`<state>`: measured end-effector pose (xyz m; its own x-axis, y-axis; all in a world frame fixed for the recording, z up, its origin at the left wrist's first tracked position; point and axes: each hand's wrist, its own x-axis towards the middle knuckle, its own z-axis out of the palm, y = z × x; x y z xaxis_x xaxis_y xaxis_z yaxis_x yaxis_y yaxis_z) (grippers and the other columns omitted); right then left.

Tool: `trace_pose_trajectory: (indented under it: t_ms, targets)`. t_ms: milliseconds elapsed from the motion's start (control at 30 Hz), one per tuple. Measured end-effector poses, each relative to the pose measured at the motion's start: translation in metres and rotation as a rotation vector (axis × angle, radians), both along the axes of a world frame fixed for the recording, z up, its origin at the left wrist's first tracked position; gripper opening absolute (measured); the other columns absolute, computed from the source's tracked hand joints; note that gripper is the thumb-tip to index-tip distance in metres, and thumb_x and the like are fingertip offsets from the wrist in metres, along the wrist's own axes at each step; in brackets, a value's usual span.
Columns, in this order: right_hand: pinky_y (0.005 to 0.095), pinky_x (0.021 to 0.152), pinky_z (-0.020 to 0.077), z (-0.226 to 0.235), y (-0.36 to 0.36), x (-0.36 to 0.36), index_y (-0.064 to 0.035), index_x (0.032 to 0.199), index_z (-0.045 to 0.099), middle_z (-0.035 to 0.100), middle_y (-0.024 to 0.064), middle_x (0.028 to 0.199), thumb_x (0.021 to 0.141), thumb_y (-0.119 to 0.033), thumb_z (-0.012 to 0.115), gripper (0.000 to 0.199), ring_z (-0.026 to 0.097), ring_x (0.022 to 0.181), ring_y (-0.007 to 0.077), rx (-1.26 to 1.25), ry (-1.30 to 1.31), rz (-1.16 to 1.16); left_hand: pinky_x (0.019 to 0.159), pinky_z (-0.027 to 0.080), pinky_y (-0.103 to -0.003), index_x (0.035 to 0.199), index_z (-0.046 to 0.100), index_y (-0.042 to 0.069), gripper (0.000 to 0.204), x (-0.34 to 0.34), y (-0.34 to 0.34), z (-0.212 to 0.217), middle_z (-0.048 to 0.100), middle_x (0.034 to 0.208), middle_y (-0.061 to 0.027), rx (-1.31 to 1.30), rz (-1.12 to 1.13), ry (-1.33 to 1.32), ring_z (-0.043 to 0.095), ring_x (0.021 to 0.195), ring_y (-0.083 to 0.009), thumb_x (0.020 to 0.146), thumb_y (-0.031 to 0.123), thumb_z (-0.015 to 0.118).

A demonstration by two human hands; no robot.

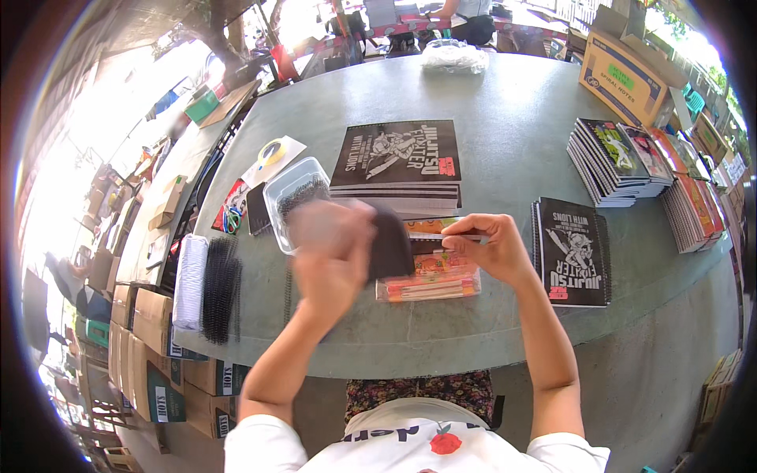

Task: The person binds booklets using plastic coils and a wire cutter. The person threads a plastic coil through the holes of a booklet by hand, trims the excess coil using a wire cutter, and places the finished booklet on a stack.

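Your L hand (335, 240) is gripping a dark sheet (392, 246), R hand (487, 243) pinching a white strip (427, 236). Orange bklets (434, 288) are lying twd table's near edge (418, 361).

A short-sleeved white shirt (394, 453) bears dark lettering (386, 435) and a red rose (445, 440); bottoms (418, 392) are floral.

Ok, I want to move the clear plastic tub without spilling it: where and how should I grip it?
Probably pinch the clear plastic tub by its left rim, coming from the left. That side shows uncovered, while the left hand overlaps its right side in this view. The open top holds dark contents, so keep it level.
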<state>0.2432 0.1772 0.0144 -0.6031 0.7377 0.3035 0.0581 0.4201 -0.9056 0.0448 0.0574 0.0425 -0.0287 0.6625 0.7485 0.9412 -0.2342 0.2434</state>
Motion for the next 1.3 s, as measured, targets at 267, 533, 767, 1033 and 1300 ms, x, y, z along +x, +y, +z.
trace_pose_trajectory:
  t_ms: [267, 533, 767, 1033, 1300]
  targets:
    - [0.0202, 0.071, 0.0481, -0.024, 0.002, 0.003, 0.0022, 0.095, 0.068, 0.069, 0.0053, 0.088, 0.086, -0.006, 0.066, 0.013, 0.059, 0.079, 0.0065, -0.352, 0.392, 0.095, 0.074, 0.048, -0.035, 0.095, 0.067, 0.006, 0.026, 0.017, 0.013, 0.002, 0.056, 0.09, -0.0098, -0.079, -0.121, 0.082, 0.055, 0.083, -0.0253, 0.071, -0.002, 0.069]
    - [0.0204, 0.07, 0.0468, -0.025, 0.005, -0.009, 0.0029, 0.098, 0.067, 0.068, 0.0048, 0.09, 0.086, -0.008, 0.065, 0.016, 0.059, 0.08, 0.0072, -0.28, 0.363, 0.068, 0.075, 0.048, -0.039, 0.09, 0.066, 0.007, 0.02, 0.018, 0.023, -0.003, 0.059, 0.089, -0.0111, -0.104, -0.057, 0.02, 0.055, 0.085, -0.0289, 0.071, 0.001, 0.068]
    - [0.0254, 0.07, 0.0459, -0.037, 0.006, 0.012, 0.0054, 0.098, 0.063, 0.064, 0.0062, 0.089, 0.091, -0.021, 0.054, 0.029, 0.057, 0.076, 0.0127, -0.028, 0.328, -0.137, 0.081, 0.046, -0.045, 0.105, 0.059, 0.007, 0.029, 0.04, 0.04, -0.004, 0.054, 0.105, -0.0164, -0.129, -0.011, 0.27, 0.053, 0.1, -0.03, 0.079, 0.018, 0.054]
    - [0.0369, 0.083, 0.0477, -0.07, 0.014, 0.016, 0.0029, 0.11, 0.063, 0.063, 0.0203, 0.108, 0.086, -0.034, 0.065, 0.044, 0.06, 0.094, 0.0312, 0.049, 0.047, -0.298, 0.07, 0.048, -0.038, 0.08, 0.061, 0.002, 0.018, 0.059, 0.049, -0.032, 0.047, 0.097, -0.0184, -0.094, -0.072, 0.012, 0.048, 0.094, -0.0305, 0.067, 0.014, 0.062]
    - [0.0378, 0.087, 0.0462, -0.064, 0.02, 0.013, -0.0045, 0.12, 0.06, 0.06, 0.0204, 0.117, 0.086, -0.036, 0.064, 0.046, 0.059, 0.097, 0.0315, -0.01, -0.02, -0.356, 0.078, 0.047, -0.042, 0.079, 0.062, 0.001, 0.026, 0.079, 0.055, -0.058, 0.049, 0.098, -0.0197, -0.159, -0.152, 0.023, 0.046, 0.099, -0.0334, 0.06, 0.017, 0.068]
